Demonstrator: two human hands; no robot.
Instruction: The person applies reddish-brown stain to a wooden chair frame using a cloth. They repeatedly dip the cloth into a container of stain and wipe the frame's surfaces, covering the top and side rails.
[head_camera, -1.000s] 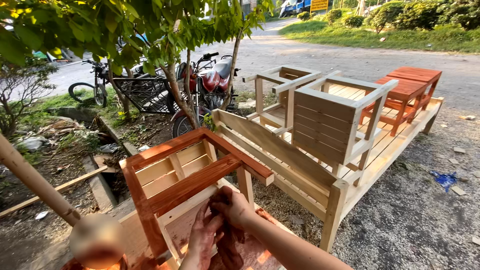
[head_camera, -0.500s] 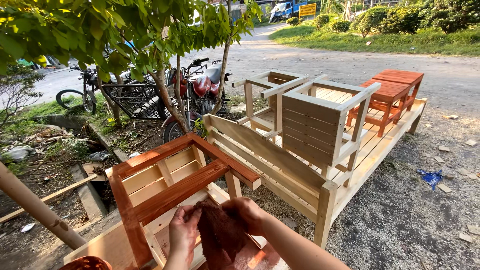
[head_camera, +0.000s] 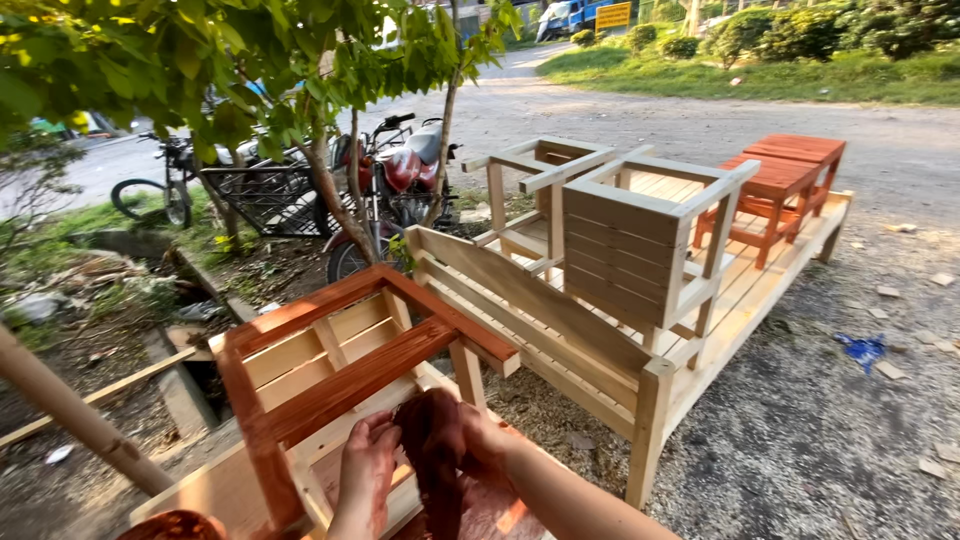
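While both hands meet at the bottom centre of the frame, they share one thing: a dark, reddish-brown stained rag (head_camera: 437, 455) that hangs between them. The left hand (head_camera: 366, 475) has its fingers curled against the left edge of the rag, stain on the fingers, and the right hand (head_camera: 478, 440) is closed over the rag's upper right part, gripping it. The rag hangs just in front of the lower rail of a wooden chair (head_camera: 340, 375) lying tipped in the lower left of the frame; its frame rails are coated red-brown while the inner slats are bare pale wood. At the bottom left edge sits the rim of a round container (head_camera: 175, 525) coloured the same red-brown. To the right of the chair, across the centre, stands a long unfinished bench (head_camera: 560, 330), and on its seat rest two bare armchairs (head_camera: 640, 235) and, toward the upper right, two small red-brown stools (head_camera: 785, 175). Behind, at upper centre left, a red motorcycle (head_camera: 395, 175) and a bicycle (head_camera: 150, 195) stand under a leafy tree (head_camera: 250, 60), beside a gravel road (head_camera: 880, 400)
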